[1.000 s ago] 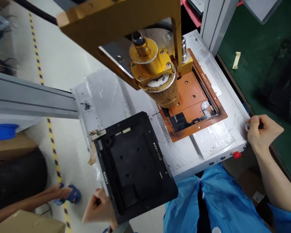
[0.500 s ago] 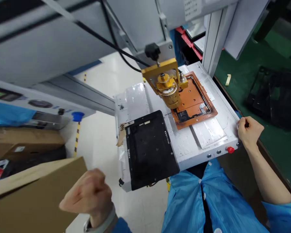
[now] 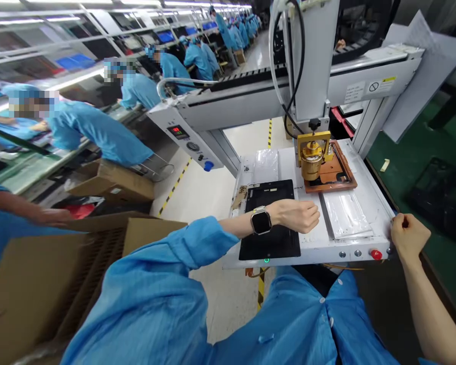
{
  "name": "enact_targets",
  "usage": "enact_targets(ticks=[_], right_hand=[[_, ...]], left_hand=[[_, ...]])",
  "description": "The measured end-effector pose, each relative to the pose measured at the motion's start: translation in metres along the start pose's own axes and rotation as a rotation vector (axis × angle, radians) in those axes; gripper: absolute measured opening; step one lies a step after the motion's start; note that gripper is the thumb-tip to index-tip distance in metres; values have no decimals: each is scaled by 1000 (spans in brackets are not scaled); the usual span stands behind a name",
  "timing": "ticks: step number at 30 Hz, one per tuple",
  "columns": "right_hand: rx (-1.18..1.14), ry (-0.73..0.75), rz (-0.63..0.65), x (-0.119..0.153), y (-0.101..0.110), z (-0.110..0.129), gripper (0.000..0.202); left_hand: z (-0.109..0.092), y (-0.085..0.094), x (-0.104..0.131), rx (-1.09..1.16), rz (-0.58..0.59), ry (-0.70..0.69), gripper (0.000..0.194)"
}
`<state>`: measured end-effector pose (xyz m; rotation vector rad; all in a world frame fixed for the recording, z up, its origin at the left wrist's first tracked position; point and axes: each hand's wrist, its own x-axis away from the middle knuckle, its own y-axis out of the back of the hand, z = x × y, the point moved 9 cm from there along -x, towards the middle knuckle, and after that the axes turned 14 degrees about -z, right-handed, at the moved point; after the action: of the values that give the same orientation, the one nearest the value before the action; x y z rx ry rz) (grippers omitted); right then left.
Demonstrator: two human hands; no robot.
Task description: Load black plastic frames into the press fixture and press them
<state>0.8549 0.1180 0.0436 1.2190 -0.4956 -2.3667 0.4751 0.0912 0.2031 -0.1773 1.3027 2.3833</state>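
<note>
My left hand (image 3: 297,215), with a watch (image 3: 261,221) on its wrist, hangs closed over the machine's white bed, its fingers curled and nothing visible in them. Beneath that wrist lies a flat black plate (image 3: 270,245), partly covered by the arm. Loosely fisted, my right hand (image 3: 409,235) is at the right front corner of the bed. Near it on the front face is a red button (image 3: 375,254). A brass-coloured press head (image 3: 312,161) sits over an orange-brown fixture (image 3: 329,188) with a dark frame inside, and hides part of it.
The white bed (image 3: 378,202) carries a clear-wrapped flat piece (image 3: 346,215). Above it spans a gantry (image 3: 247,101) with a control panel (image 3: 193,148). An open cardboard box (image 3: 34,276) stands at left, beside a co-worker's arm (image 3: 26,207). Several people in blue work along a line behind.
My left hand has swung from left of the bed to above it, over the black plate. The view has tilted up, showing the work line. My right hand stays at the corner.
</note>
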Motion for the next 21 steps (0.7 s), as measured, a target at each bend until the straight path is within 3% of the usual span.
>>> enact_targets(ticks=[3,7,14,17,19,21], right_hand=[[-13,-2,-6,0,2,2,27],[-20,-6,-1,1,3,4,27],[-17,-15,-9,1,2,2,29],[-8,-23,-1,1,1,2,28],[5,-30,11,3,1,3,29],[24,-36,30,6,1,5,32]], left_hand=[[4,-10,3,-8,38,-9,38],[-4,-13,7,-15,11,-12,37],[1,-3,14,-55,-54,72,35],[17,28,37,-155,-175,319,36],[27,63,78,-281,-329,684,39],[7,90,125,-358,-435,882,42]])
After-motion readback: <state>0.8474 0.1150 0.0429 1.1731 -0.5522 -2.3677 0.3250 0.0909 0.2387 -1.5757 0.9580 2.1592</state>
